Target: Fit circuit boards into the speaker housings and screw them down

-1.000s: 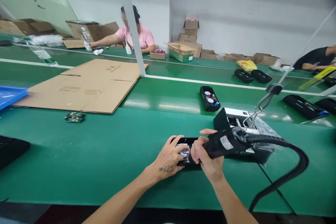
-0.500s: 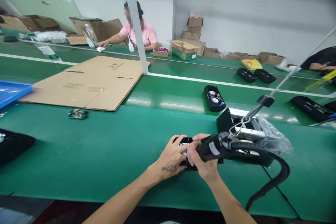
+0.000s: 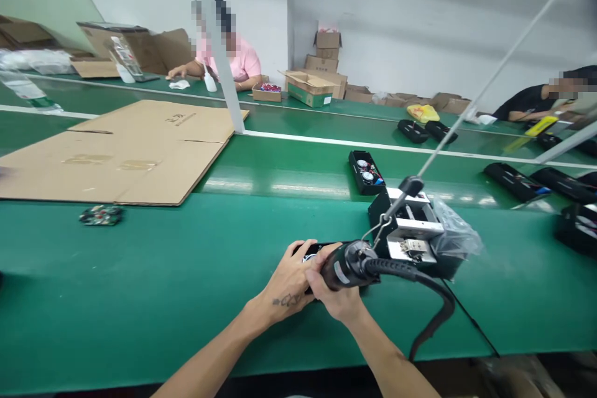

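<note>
A: "How is the left hand [image 3: 286,277] set?"
B: "Its fingers [image 3: 298,246] are slightly spread, gripping a black case [image 3: 321,248] on the green desk [image 3: 186,298]; the case lies right under them, partly hidden."
A: "And the right hand [image 3: 342,305]?"
B: "Those fingers are curled round a black tool [image 3: 344,264], close beside the left ones. I can't tell what its tip touches."
A: "What's around them?"
B: "A thick cable [image 3: 410,272] trails off to their right. Just beyond them, rightward, stands a black fixture [image 3: 380,214] with clear plastic [image 3: 454,230] against it. A circuit board [image 3: 101,216] lies well to their left, cardboard [image 3: 140,149] behind it."
</note>
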### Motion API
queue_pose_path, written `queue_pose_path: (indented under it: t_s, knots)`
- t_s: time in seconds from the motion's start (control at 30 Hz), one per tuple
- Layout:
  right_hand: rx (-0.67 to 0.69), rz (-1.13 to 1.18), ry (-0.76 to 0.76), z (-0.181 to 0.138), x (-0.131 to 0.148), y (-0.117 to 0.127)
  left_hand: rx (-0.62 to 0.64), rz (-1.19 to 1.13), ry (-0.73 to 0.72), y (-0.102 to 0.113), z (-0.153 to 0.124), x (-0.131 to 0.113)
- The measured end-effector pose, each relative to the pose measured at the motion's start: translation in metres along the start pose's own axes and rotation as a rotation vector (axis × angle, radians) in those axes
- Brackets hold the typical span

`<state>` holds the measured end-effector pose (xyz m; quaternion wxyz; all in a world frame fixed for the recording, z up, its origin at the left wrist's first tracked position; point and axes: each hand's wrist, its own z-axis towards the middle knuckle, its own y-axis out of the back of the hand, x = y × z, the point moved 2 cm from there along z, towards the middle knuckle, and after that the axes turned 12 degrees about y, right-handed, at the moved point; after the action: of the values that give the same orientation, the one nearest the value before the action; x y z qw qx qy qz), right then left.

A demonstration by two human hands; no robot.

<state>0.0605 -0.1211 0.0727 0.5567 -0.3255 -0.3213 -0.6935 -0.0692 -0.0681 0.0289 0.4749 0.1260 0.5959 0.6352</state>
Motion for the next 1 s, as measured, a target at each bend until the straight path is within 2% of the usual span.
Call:
queue_pose_path:
  t_s: [0.1, 0.17, 0.2, 0.27, 0.33, 0.4, 0.47, 0.57, 0.7, 0.83, 1.0]
  knots:
    - [-0.102, 0.089, 0.034, 0.007, 0.016, 0.014, 0.053, 0.019, -0.002, 0.003, -0.001, 0.003]
    - [-0.268, 0.159, 0.074, 0.016, 0.029, 0.045, 0.082, 0.022, -0.015, 0.009, -0.004, 0.006]
    - [-0.398, 0.175, 0.103, 0.021, 0.036, 0.067, 0.078, 0.02, -0.014, 0.014, -0.006, 0.008]
    - [-0.655, 0.009, 0.147, 0.029, 0.043, 0.118, 0.033, 0.007, 0.008, 0.025, -0.009, 0.009]
    - [-0.819, -0.285, 0.177, 0.035, 0.044, 0.164, -0.02, -0.002, 0.025, 0.034, -0.009, 0.004]
    - [-0.893, -0.407, 0.177, 0.037, 0.035, 0.197, -0.032, 0.008, 0.016, 0.038, -0.003, -0.006]
    - [-0.876, -0.44, 0.152, 0.036, 0.025, 0.212, -0.003, 0.034, 0.001, 0.035, 0.005, -0.019]
    - [-0.723, -0.39, 0.054, 0.032, 0.016, 0.208, 0.056, 0.11, -0.001, 0.02, 0.016, -0.034]
    - [-0.565, -0.018, -0.082, 0.022, 0.023, 0.173, 0.068, 0.254, -0.017, -0.005, 0.017, -0.037]
    - [-0.565, 0.261, 0.003, 0.013, 0.036, 0.13, 0.054, 0.293, -0.048, -0.018, 0.012, -0.032]
    - [-0.514, 0.309, 0.071, 0.012, 0.03, 0.095, 0.047, 0.28, -0.031, -0.015, 0.012, -0.034]
